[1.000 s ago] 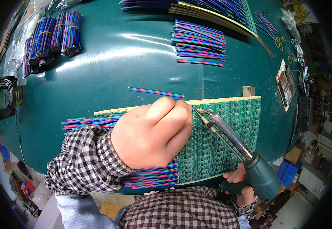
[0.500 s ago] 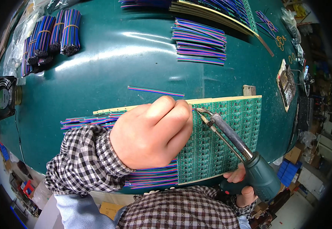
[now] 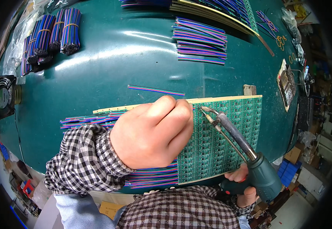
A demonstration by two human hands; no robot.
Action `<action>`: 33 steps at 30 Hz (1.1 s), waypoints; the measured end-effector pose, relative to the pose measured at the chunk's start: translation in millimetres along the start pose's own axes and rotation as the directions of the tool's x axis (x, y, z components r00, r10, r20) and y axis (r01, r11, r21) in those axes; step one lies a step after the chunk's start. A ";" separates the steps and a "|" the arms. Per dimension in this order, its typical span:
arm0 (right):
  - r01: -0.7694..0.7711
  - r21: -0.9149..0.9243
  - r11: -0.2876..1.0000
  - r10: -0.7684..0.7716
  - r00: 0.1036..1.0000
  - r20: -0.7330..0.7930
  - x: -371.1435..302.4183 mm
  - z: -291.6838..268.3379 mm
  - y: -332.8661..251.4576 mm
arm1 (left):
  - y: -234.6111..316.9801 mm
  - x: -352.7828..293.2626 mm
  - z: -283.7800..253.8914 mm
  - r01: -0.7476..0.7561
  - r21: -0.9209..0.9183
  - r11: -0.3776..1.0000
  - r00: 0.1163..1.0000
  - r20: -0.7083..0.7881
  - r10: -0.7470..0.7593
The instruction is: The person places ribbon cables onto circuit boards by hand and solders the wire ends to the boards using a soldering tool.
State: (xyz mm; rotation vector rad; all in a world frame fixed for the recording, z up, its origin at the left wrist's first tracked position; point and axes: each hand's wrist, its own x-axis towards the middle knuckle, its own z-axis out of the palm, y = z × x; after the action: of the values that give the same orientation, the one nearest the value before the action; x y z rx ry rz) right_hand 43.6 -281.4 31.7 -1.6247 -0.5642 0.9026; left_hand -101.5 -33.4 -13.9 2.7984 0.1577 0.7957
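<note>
My left hand (image 3: 152,133) is closed over the left part of a green circuit board panel (image 3: 223,141). Its fingertips are mostly hidden, but the coloured end of a ribbon wire shows beside them. At the lower right, my right hand (image 3: 240,178) is wrapped round the grip of a green soldering gun (image 3: 264,177). The gun's bent tip and thin feed tube reach up and left, close to my left fingers and over the panel's upper rows. Striped ribbon wires (image 3: 154,177) extend left from the panel, partly under my left hand and sleeve.
One loose ribbon wire (image 3: 156,90) lies beyond the panel. Farther back are a wire pile (image 3: 199,40) and stacked wired panels (image 3: 219,17). Banded wire bundles (image 3: 70,32) and a small fan (image 3: 4,97) stand at left. A dirty metal tray (image 3: 286,86) is at right.
The soldering gun has shifted slightly right, its tip moving a little away from my left fingers. My left hand has hardly moved.
</note>
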 end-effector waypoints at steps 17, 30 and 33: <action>-0.080 -0.010 0.997 0.080 0.997 -0.013 0.2 -0.9 -1.6 | 0.4 1.8 -5.9 0.066 -0.073 0.995 0.997 0.048 -0.062; -0.094 0.007 0.996 0.094 0.995 0.017 -1.5 -4.7 0.6 | 0.9 -0.8 -1.4 -0.017 0.038 0.999 1.000 0.012 0.017; -0.102 0.012 0.995 0.101 0.995 0.020 -1.9 -4.0 -0.4 | 1.7 -1.0 -0.9 -0.014 0.057 0.998 1.000 0.009 0.014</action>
State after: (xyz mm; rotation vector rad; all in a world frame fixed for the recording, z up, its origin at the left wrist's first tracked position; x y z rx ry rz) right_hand 45.6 -285.2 32.9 -1.6461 -0.4912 0.9955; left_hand -102.8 -35.1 -13.2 2.8593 0.1618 0.7941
